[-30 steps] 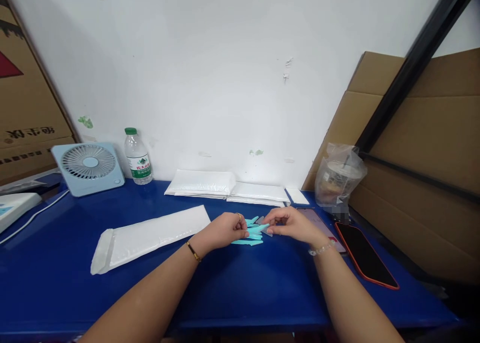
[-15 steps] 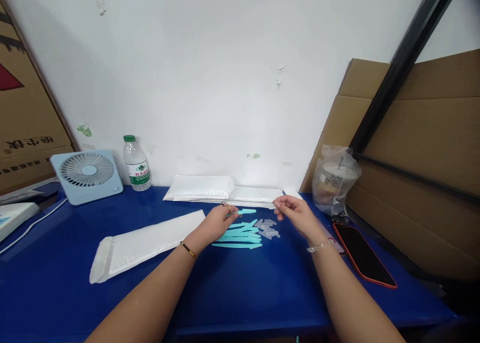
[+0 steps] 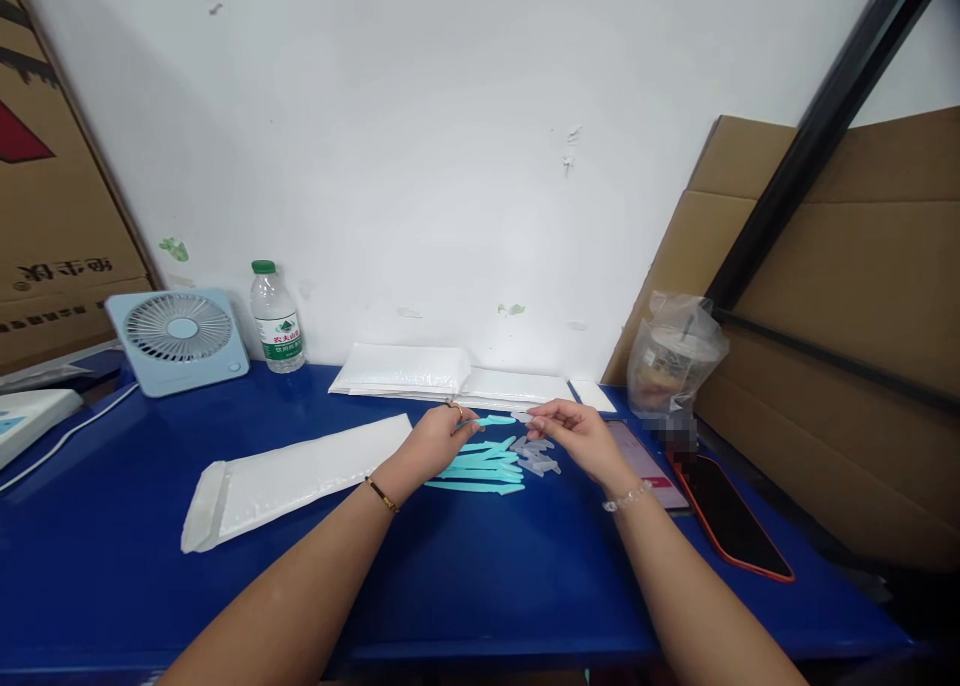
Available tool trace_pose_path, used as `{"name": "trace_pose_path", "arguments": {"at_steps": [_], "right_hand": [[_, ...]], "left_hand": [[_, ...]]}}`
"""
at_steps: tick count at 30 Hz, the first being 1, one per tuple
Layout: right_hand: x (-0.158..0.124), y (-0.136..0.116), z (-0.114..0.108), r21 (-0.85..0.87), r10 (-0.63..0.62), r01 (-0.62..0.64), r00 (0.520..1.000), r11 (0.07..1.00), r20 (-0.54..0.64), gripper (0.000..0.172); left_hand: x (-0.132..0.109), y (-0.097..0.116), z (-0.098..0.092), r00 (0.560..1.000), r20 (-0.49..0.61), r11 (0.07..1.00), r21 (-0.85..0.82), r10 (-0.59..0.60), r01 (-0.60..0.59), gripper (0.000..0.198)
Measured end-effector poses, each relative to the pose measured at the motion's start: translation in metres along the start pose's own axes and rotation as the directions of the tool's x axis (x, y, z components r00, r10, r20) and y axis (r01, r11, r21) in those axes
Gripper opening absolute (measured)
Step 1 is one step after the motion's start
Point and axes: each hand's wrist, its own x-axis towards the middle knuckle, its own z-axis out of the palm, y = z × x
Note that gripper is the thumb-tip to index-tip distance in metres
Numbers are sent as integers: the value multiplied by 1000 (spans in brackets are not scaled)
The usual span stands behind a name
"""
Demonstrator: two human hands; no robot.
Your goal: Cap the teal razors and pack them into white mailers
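My left hand [image 3: 444, 434] is closed round the handle of a turquoise eyebrow razor [image 3: 498, 420], its blade end pointing right. Between the thumb and fingers of my right hand [image 3: 574, 432] is a translucent razor cap [image 3: 520, 417], close to that tip; whether they touch I cannot tell. Below both hands lies a loose heap of turquoise eyebrow razors [image 3: 480, 473], partly hidden by my left hand. Several translucent caps [image 3: 538, 456] lie beside the heap on its right.
A white padded envelope [image 3: 300, 481] lies left on the blue table [image 3: 480, 576]; more padded envelopes [image 3: 401, 366] lie along the wall. A fan [image 3: 180, 341] and water bottle [image 3: 277, 321] stand back left. At right are a bagged drink cup [image 3: 671, 356], a phone [image 3: 735, 516] and cardboard [image 3: 847, 366].
My right hand has moved left, bringing the translucent cap close to the razor's tip. My left hand still grips the razor. The whole view has shifted slightly.
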Motion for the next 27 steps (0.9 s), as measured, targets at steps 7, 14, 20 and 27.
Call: {"name": "trace_pose_path", "arguments": {"at_steps": [7,14,20,27], "right_hand": [[0,0,12,9,27,-27,998,1000,60,30],[3,5,8,-203,25,-20,999,979,21,33],[8,18,-16,-631,-81,38,996,775,-40,18],[11,28,-11,-670,-54,133,989,730,137,17]], "left_hand": [[0,-3,7,1000,13,999,-38,14,-14,34],[8,-16,16,993,-54,995,19,104,-103,31],[20,-35,22,1000,0,969,246,17,-16,27],[13,-25,16,998,48,957,285,42,-54,19]]}}
